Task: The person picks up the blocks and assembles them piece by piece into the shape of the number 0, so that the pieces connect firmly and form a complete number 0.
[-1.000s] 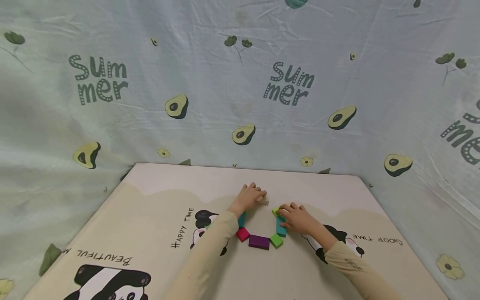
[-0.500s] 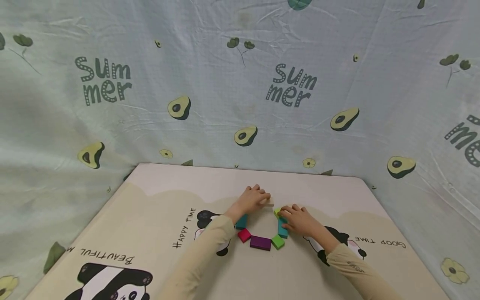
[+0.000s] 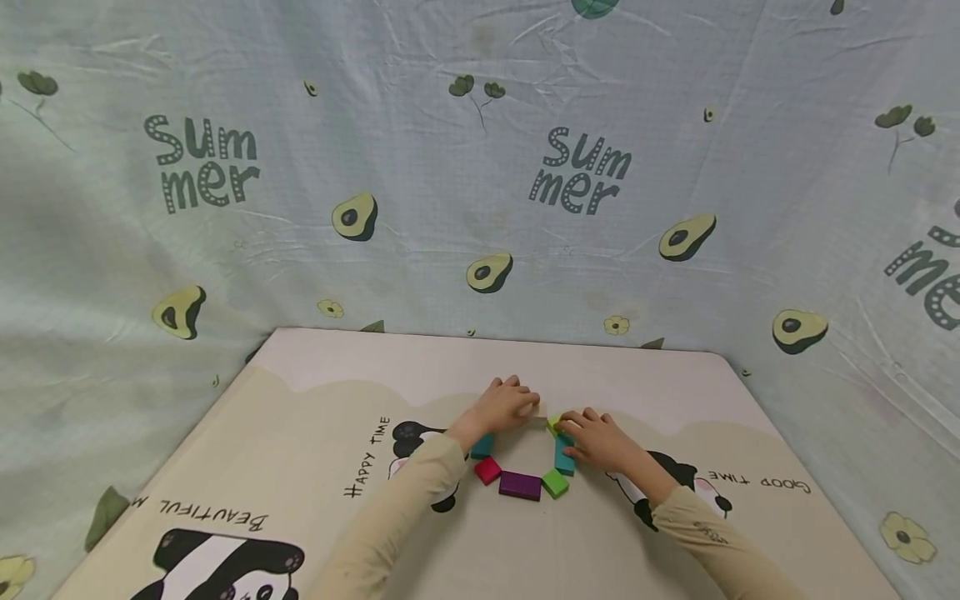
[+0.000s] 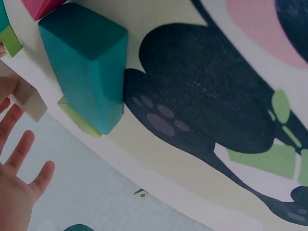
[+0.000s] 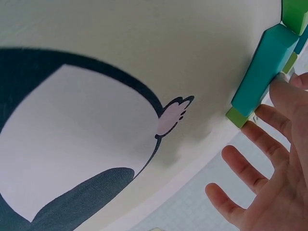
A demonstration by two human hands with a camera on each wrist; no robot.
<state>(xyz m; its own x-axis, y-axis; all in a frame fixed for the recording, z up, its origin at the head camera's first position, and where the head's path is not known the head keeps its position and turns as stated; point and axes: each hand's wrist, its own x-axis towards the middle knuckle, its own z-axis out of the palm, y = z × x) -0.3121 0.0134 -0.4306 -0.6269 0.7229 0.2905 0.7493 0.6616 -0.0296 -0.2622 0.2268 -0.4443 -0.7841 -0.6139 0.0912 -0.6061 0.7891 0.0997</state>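
My left hand (image 3: 504, 406) pinches a plain wooden block (image 3: 538, 411) at the far side of a ring of coloured blocks. In the left wrist view, thumb and forefinger are on that block (image 4: 30, 98) while the other fingers spread out. My right hand (image 3: 600, 439) touches the far right of the ring, fingertips at a yellow-green block (image 3: 553, 425) and thumb against a teal block (image 3: 564, 457). Its other fingers extend loosely in the right wrist view. A green block (image 3: 555, 483), a purple block (image 3: 520, 486), a red block (image 3: 487, 471) and another teal block (image 3: 482, 447) continue the ring.
The blocks lie on a pale table (image 3: 337, 367) printed with pandas and lettering. Behind it hangs a cloth (image 3: 420, 167) with avocado and "summer" prints. A yellow-green block (image 4: 79, 119) shows beyond the left teal block in the left wrist view.
My left hand has brought the wooden block slightly right and nearer, closer to the yellow-green block. The right hand has stayed almost still. The head view has shifted a little.
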